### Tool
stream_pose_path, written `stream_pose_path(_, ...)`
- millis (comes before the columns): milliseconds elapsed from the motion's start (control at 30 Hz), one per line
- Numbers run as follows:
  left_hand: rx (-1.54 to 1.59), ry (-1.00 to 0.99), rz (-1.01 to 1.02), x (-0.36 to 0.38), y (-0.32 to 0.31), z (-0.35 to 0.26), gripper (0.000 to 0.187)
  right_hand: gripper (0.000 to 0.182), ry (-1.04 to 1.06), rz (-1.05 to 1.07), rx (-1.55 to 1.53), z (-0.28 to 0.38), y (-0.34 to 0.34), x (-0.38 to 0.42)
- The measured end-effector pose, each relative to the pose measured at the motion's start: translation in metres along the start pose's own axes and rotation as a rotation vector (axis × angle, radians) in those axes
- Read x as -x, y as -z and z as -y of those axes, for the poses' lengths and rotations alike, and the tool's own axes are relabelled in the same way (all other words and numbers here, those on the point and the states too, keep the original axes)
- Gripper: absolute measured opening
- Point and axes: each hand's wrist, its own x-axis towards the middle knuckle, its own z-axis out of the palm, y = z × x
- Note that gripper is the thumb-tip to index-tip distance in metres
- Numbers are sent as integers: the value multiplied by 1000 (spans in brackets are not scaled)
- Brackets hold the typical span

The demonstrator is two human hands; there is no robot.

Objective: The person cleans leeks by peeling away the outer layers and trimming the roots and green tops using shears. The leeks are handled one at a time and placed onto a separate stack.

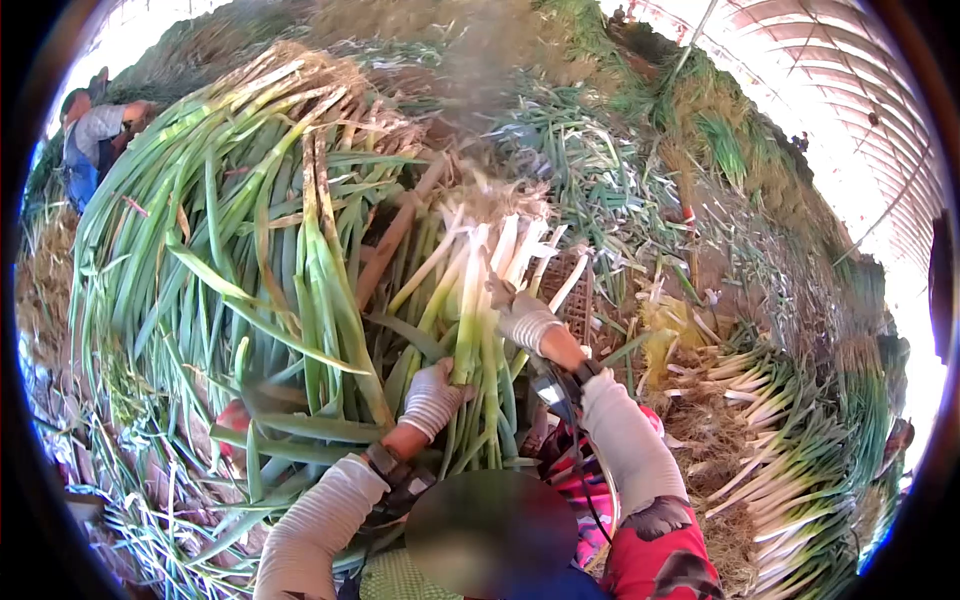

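Observation:
Both of my hands wear pale, dirt-stained gloves. My left hand is closed around the green part of a thick green onion, low in a small bunch. Further up and to the right, my right hand has its fingers bent against the white stems, seemingly pinching one; the fingertips are partly lost among the stalks. The bunch lies with white stems and hairy roots pointing away from me and leaves toward me. Left of it rises a big heap of untrimmed green onions with long leaves.
A brown crate sits behind my right hand. On the right, cleaned green onions lie in a long row, white ends inward. Loose leaves litter the ground ahead. Another person works at far left, under an arched roof.

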Motion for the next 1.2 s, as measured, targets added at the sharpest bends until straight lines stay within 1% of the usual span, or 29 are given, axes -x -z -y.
stream_pose_path(33, 20, -6, -5, 0, 0, 3, 42, 34, -8, -9, -85, -3, -11, 2)
stream_pose_path(67, 200, 43, 68, 5, 3, 4, 39, 30, 53, 63, 32, -12, -9, 16)
stream_pose_path(100, 128, 61, 59, 15, 12, -23, 35, 26, 123, 127, 147, -22, -6, 26)
stream_pose_path(133, 278, 54, 103, 11, 9, -21, 35, 23, 199, 185, 253, -31, -1, 38)
stream_pose_path(167, 184, 38, 96, 13, 11, -26, 38, 19, 273, 19, 147, -27, -13, 63)
stream_pose_path(200, -112, -45, 50, -1, 3, 0, 42, 15, 369, -145, 52, -18, -33, 72)
stream_pose_path(233, -123, -133, 99, 0, 5, -4, 44, 25, 80, -72, -81, -25, -61, 49)
stream_pose_path(267, -138, -205, 134, 7, 14, -12, 45, 35, -94, -127, -133, 1, -26, 86)
stream_pose_path(300, -288, -280, 95, 5, 23, -15, 43, 37, -95, -192, -135, 3, -6, 107)
stream_pose_path(333, -440, -347, 45, 3, 35, -17, 41, 29, -96, -337, -149, -3, -6, 112)
stream_pose_path(400, -480, -307, -59, -6, 72, -33, 45, 27, -77, -109, -208, 7, 11, 142)
stream_pose_path(433, -552, -249, -196, -8, 91, -40, 50, 30, -4, 41, -341, 9, 4, 151)
stream_pose_path(467, -625, -187, -331, -10, 104, -46, 54, 27, 192, -17, -211, -7, -39, 137)
stream_pose_path(533, -869, -20, -439, -9, 118, -45, 66, 25, 234, -35, -91, 6, -40, 161)
stream_pose_path(600, -979, -322, -538, -9, 109, -20, 66, 23, 277, -124, 143, -4, -30, 174)
stream_pose_path(633, -1007, -401, -474, -13, 113, -6, 58, 22, 314, -148, 238, -9, -25, 180)
stream_pose_path(667, -1134, -422, -497, -22, 114, 9, 52, 22, 362, -161, 312, -11, -25, 177)
stream_pose_path(700, -1260, -443, -525, -31, 115, 25, 47, 36, 70, -193, -105, 0, -33, 180)
stream_pose_path(733, -1041, -245, -507, -26, 112, 8, 48, 48, 151, -25, -117, 15, -31, 193)
stream_pose_path(767, -965, -6, -493, -18, 109, -13, 48, 46, 173, 67, -27, 32, -30, 203)
stream_pose_path(800, -869, 203, -479, -12, 109, -30, 48, 50, 169, 40, -28, 34, -36, 196)
stream_pose_path(867, -775, 346, -327, -11, 114, -39, 62, 60, 113, -41, -33, 25, -42, 184)
stream_pose_path(900, -707, 351, -411, -13, 110, -29, 51, 58, 64, -121, -59, 25, -37, 181)
stream_pose_path(1000, -562, 81, -383, -15, 117, -9, 37, 54, 256, 69, -140, 37, -36, 184)
stream_pose_path(1033, -509, -72, -452, -2, 112, -13, 27, 54, 334, 120, -96, 45, -33, 188)
stream_pose_path(1067, -538, -68, -368, 7, 109, -20, 29, 54, 269, 85, -98, 46, -32, 183)
stream_pose_path(1133, -400, -85, -245, 53, 103, -30, 57, 55, 138, 22, -96, 47, -25, 169)
stream_pose_path(1167, -480, -59, -198, 72, 102, -35, 61, 52, 124, -35, -112, 51, -17, 167)
stream_pose_path(1200, -559, -32, -149, 84, 100, -36, 64, 52, 186, 27, -99, 50, -20, 160)
